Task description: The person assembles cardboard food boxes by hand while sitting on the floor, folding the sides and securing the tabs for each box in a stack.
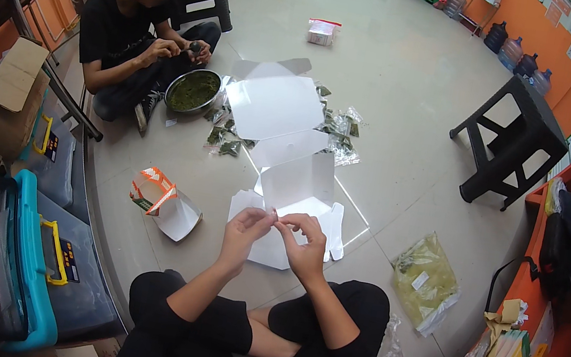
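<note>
While both hands, left hand [246,226] and right hand [305,245], pinch a tiny clear plastic packet [272,214] above the flat white cardboard sheet [299,188] on the floor, it might slip from loose fingers.

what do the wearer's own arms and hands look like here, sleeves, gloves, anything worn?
Both hands are bare: no gloves on the left hand or the right hand. No watch, ring or band shows. The forearms are uncovered up to the elbows, where black sleeves begin. The clothing below, over the crossed legs, is black too. No markings visible.
</note>
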Demonstrator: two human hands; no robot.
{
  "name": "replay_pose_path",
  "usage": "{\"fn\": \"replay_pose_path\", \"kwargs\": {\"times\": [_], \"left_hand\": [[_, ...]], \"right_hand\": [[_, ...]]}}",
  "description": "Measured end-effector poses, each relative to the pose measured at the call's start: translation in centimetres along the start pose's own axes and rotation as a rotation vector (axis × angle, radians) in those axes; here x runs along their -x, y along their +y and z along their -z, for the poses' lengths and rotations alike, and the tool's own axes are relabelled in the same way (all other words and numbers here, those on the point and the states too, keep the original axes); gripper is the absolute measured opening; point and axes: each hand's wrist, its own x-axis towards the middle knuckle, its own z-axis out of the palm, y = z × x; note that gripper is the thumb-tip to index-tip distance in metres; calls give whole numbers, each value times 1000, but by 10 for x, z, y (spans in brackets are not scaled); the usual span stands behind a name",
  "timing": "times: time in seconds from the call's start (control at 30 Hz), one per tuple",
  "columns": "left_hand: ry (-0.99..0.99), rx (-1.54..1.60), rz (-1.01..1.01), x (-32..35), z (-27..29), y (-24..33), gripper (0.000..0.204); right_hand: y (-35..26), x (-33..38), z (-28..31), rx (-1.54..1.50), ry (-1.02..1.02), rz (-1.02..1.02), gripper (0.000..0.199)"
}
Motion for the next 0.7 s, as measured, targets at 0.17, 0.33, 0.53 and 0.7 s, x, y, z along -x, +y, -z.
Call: {"fn": "replay_pose_path", "kwargs": {"times": [0.17,0.33,0.53,0.7], "left_hand": [[-10,40,27,3,3,-3,18],[-6,67,68,3,1,1,20],[-68,-43,96,0,10,2,23],[-79,-92,117,-1,12,4,24]], "right_hand": [[-4,-2,4,-1,-10,58,7],[0,-3,9,37,-67,55,5],[4,-2,11,-32,-104,-75,11],[4,-5,18,108,-218,-32,15]]}}
